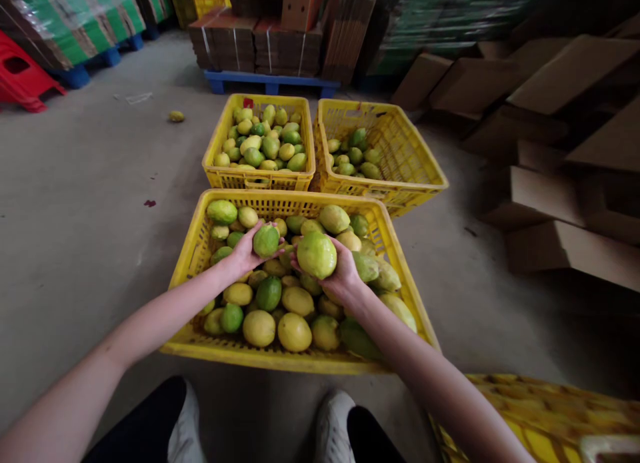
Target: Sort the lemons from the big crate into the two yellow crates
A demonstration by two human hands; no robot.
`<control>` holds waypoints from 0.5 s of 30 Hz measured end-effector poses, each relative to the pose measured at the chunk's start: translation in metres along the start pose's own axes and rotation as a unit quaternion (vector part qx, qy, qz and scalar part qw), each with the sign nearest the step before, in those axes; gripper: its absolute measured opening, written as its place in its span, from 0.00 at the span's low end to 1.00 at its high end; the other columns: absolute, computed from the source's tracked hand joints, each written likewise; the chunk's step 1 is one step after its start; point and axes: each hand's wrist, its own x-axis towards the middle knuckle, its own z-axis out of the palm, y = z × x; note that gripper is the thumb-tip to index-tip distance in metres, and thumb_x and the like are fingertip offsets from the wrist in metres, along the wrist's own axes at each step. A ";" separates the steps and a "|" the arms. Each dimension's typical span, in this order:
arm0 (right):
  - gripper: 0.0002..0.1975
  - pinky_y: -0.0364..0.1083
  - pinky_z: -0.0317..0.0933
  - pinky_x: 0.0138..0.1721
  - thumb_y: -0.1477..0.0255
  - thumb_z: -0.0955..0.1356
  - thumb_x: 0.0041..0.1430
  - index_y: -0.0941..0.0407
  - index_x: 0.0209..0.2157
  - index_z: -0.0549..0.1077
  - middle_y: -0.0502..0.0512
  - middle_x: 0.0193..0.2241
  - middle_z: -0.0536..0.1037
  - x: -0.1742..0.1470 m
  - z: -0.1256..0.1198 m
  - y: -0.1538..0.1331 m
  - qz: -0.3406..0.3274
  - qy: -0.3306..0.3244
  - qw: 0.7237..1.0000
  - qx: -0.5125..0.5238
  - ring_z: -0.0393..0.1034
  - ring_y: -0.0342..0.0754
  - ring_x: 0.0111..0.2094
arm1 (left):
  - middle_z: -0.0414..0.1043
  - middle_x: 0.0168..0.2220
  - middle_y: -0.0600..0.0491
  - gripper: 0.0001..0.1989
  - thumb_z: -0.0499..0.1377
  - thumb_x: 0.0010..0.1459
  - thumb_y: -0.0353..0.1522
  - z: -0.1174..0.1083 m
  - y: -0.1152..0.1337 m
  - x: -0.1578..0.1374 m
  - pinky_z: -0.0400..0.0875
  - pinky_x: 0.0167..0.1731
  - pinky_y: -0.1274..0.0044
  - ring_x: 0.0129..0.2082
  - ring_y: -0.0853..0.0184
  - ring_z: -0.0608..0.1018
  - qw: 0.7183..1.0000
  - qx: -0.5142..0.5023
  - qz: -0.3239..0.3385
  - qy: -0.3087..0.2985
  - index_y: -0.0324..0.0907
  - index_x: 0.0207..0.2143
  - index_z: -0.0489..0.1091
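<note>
My left hand (245, 253) is closed around a green lemon (266, 240), which rests in the fingers. In my right hand (345, 271) lies a larger yellow-green lemon (317, 255), with a shiny patch on its skin. Both hands are over a yellow plastic crate (290, 362) that stands on the floor before me. Many lemons fill its bottom, from deep green to yellow, among them a dark green lemon (269, 293) and a yellow lemon (295, 332) near the front. My forearms hide part of the crate's contents.
Behind stand a yellow crate (213, 175) full of lemons and another crate (410, 153) with fewer. A loose lemon (176, 116) lies on the floor. Cardboard boxes (530, 190) crowd the right. A blue pallet (273, 83) carries flattened cartons. Another yellow crate (540, 443) is at lower right.
</note>
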 end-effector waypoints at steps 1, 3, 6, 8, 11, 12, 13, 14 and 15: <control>0.15 0.62 0.81 0.39 0.62 0.73 0.49 0.49 0.40 0.75 0.57 0.33 0.84 0.000 -0.001 0.000 0.001 -0.012 1.000 -0.008 0.83 0.62 0.41 | 0.80 0.34 0.48 0.16 0.53 0.70 0.37 0.001 0.000 -0.002 0.84 0.38 0.64 0.33 0.57 0.85 1.000 0.002 -0.002 0.003 0.40 0.53 0.73; 0.16 0.62 0.80 0.40 0.62 0.72 0.51 0.50 0.42 0.74 0.58 0.35 0.85 -0.002 0.002 0.001 -0.009 -0.016 1.000 -0.008 0.83 0.62 0.41 | 0.80 0.36 0.43 0.18 0.50 0.69 0.35 0.005 -0.001 -0.007 0.83 0.41 0.62 0.40 0.52 0.86 1.000 0.003 -0.002 0.003 0.37 0.53 0.72; 0.16 0.59 0.81 0.42 0.67 0.70 0.54 0.52 0.46 0.73 0.59 0.37 0.85 -0.005 0.010 0.000 -0.034 -0.009 0.999 0.022 0.83 0.58 0.40 | 0.80 0.38 0.38 0.19 0.47 0.67 0.32 0.008 -0.001 -0.014 0.82 0.44 0.60 0.47 0.48 0.85 1.000 -0.018 0.007 -0.006 0.34 0.52 0.72; 0.18 0.57 0.81 0.43 0.69 0.70 0.54 0.55 0.48 0.72 0.60 0.37 0.86 -0.006 0.014 -0.001 -0.037 -0.006 0.998 0.046 0.83 0.57 0.40 | 0.80 0.40 0.38 0.19 0.47 0.66 0.31 0.009 0.000 -0.016 0.82 0.44 0.61 0.49 0.48 0.84 0.999 -0.034 0.003 -0.015 0.35 0.52 0.71; 0.20 0.54 0.82 0.41 0.68 0.70 0.57 0.56 0.52 0.71 0.60 0.38 0.86 -0.006 0.015 -0.003 -0.033 -0.003 0.997 0.068 0.83 0.57 0.41 | 0.80 0.42 0.38 0.18 0.47 0.69 0.32 0.010 0.002 -0.016 0.82 0.40 0.66 0.49 0.50 0.84 0.999 -0.040 -0.022 -0.028 0.37 0.54 0.71; 0.21 0.53 0.82 0.39 0.66 0.69 0.59 0.56 0.53 0.71 0.60 0.38 0.86 -0.005 0.014 -0.004 -0.029 0.001 0.997 0.072 0.83 0.56 0.41 | 0.80 0.42 0.37 0.18 0.47 0.70 0.34 0.010 0.002 -0.015 0.82 0.37 0.70 0.49 0.51 0.84 0.998 -0.037 -0.033 -0.030 0.36 0.54 0.71; 0.21 0.52 0.82 0.37 0.65 0.68 0.61 0.56 0.54 0.71 0.60 0.38 0.86 -0.005 0.013 -0.005 -0.020 0.005 0.997 0.073 0.83 0.55 0.40 | 0.80 0.42 0.36 0.19 0.47 0.71 0.36 0.009 0.003 -0.014 0.81 0.34 0.73 0.48 0.52 0.84 0.998 -0.029 -0.043 -0.027 0.36 0.53 0.72; 0.21 0.50 0.82 0.35 0.63 0.67 0.63 0.57 0.55 0.71 0.61 0.38 0.86 -0.004 0.011 -0.006 -0.008 0.010 0.997 0.073 0.83 0.55 0.39 | 0.79 0.41 0.36 0.20 0.48 0.72 0.38 0.009 0.003 -0.013 0.79 0.32 0.74 0.47 0.52 0.84 0.998 -0.017 -0.051 -0.020 0.35 0.53 0.72; 0.22 0.49 0.81 0.32 0.62 0.67 0.64 0.57 0.55 0.71 0.62 0.37 0.86 -0.003 0.010 -0.007 0.004 0.013 0.997 0.070 0.83 0.55 0.37 | 0.79 0.41 0.36 0.21 0.48 0.72 0.40 0.009 0.002 -0.012 0.78 0.31 0.75 0.45 0.52 0.84 0.998 -0.002 -0.057 -0.011 0.35 0.52 0.73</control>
